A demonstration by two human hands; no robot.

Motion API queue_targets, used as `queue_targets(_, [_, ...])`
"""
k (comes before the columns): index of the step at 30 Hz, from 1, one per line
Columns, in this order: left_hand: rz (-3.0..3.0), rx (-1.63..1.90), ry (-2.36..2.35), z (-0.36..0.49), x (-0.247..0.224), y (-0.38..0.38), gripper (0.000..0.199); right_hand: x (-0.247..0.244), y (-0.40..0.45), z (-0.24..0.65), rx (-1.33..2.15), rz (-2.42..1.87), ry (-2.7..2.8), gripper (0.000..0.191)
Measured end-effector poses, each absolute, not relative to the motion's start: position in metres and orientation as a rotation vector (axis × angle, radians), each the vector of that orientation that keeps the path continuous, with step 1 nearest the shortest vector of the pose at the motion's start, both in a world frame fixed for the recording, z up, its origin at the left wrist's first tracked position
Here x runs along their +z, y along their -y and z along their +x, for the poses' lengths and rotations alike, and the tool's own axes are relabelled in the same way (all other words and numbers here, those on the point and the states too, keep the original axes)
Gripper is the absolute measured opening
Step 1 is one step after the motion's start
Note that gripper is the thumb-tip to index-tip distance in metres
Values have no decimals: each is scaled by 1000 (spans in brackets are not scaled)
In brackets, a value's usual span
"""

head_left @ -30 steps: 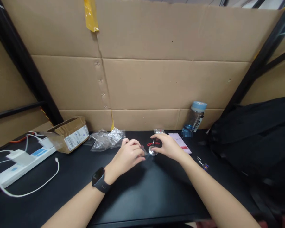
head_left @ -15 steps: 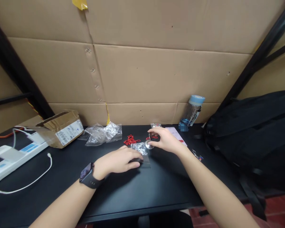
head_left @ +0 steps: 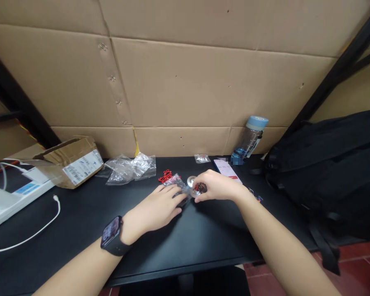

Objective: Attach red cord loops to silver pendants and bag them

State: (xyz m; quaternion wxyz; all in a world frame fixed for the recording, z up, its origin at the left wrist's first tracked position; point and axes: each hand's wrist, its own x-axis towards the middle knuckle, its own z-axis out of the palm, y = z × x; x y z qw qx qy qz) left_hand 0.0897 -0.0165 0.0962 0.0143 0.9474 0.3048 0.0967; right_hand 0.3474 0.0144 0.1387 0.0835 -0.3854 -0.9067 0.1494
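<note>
My left hand (head_left: 158, 205) lies palm down on a small clear plastic bag (head_left: 174, 181), its fingers bent over the bag and the thumb out to the side. Part of the bag is hidden beneath them. Just right of it, my right hand (head_left: 217, 187) curls thumb and fingers around a shiny silver metal disc (head_left: 196, 193). Something dark and red shows inside that grip, too small to make out. A second silver round piece (head_left: 190, 180) touches or nearly touches the fingertips. Behind the bag is a heap of red cord loops (head_left: 165, 176).
Crumpled clear bags (head_left: 126, 170), an opened cardboard box (head_left: 77, 162) and a white power strip (head_left: 24, 195) with a cable are at left. A small packet (head_left: 202, 158), phone (head_left: 228, 169), water bottle (head_left: 248, 139), small keychain (head_left: 258, 198) and black backpack (head_left: 327, 176) are at right.
The silver disc, upright in my right hand before, is now lower and tilted, close to the bag. My left fingers have moved further over the bag, which is more crumpled. The camera view has shifted.
</note>
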Motion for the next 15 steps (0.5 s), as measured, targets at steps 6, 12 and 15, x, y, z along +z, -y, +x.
queue_targets(6, [2916,247,-807,80,111,11,32,134,-17,347,439,-1226,2778,32])
queue_targets(12, [2857,111,-879,76,97,12,47,134,-15,341,425,-1293,2794,33])
queue_targets(15, [2848,65,-887,78,96,13,52,130,-14,335,419,-1296,2769,32])
